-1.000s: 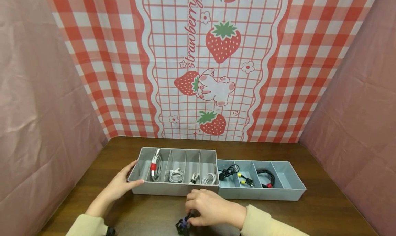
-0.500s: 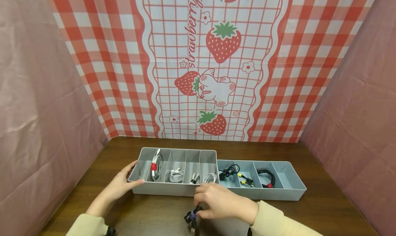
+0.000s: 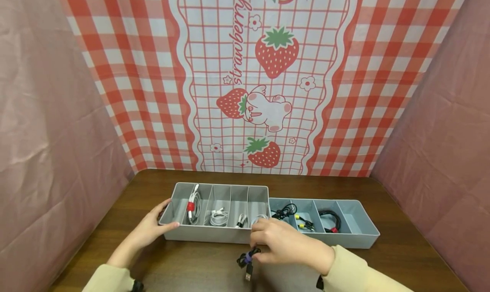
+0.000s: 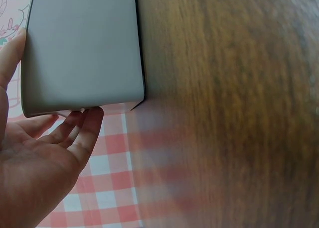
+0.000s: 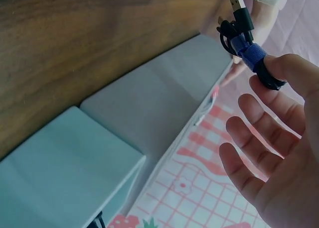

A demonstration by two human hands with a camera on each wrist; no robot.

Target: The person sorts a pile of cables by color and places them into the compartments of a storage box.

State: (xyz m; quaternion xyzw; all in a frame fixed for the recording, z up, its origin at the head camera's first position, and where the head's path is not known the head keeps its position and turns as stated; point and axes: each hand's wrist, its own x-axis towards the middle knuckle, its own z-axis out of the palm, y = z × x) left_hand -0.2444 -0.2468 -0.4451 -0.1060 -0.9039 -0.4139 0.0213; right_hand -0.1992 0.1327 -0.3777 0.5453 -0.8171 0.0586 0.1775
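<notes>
A coiled black USB cable [image 3: 248,260] with a purple-blue strap round it is pinched between the thumb and index finger of my right hand [image 3: 285,243]. Its metal plug [image 5: 236,0] sticks out, and the other fingers are spread loosely in the right wrist view. That hand hovers before the right end of the grey divided box [image 3: 206,233], hiding part of its last compartment. My left hand [image 3: 145,231] rests at the box's left end, thumb on the front rim. In the left wrist view, its fingertips [image 4: 94,113] touch the end wall, palm apart from it.
White cables [image 3: 219,217] lie in the grey box's compartments, one bound with a red strap [image 3: 190,206]. Adjoining on the right, a lower blue-grey divided box [image 3: 325,240] holds black cables [image 3: 330,219]. Both stand on a brown wooden table [image 3: 191,262], with a checked cloth [image 3: 153,113] behind.
My right hand has moved right and slightly up, carrying the black USB cable, whose plug now shows hanging below. The left hand and both boxes have stayed put.
</notes>
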